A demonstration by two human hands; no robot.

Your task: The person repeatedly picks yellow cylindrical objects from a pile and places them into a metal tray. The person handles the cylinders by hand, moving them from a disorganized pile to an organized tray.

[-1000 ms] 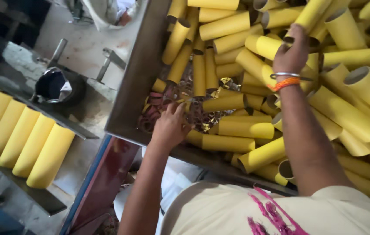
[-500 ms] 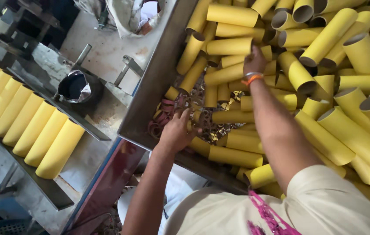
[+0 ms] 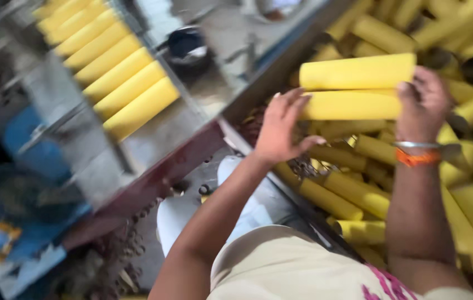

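Two yellow cardboard tubes (image 3: pixel 356 89) lie stacked one on the other between my hands, lifted above a metal bin (image 3: pixel 258 89) full of several more yellow tubes. My left hand (image 3: pixel 283 128) presses flat against the tubes' left ends, fingers spread. My right hand (image 3: pixel 422 103), with a silver bangle and an orange wristband, grips their right ends. The view is motion-blurred.
A row of several yellow tubes (image 3: pixel 108 72) lies side by side on a metal rack at the upper left. A dark round pot (image 3: pixel 189 47) stands beyond the bin's edge. Blue machinery (image 3: pixel 14 194) is at the lower left. Loose tubes (image 3: pixel 353 189) fill the bin below my hands.
Both hands were reaching into the bin apart from each other; now they have come together and hold two tubes end to end above the pile. The camera has swung left.
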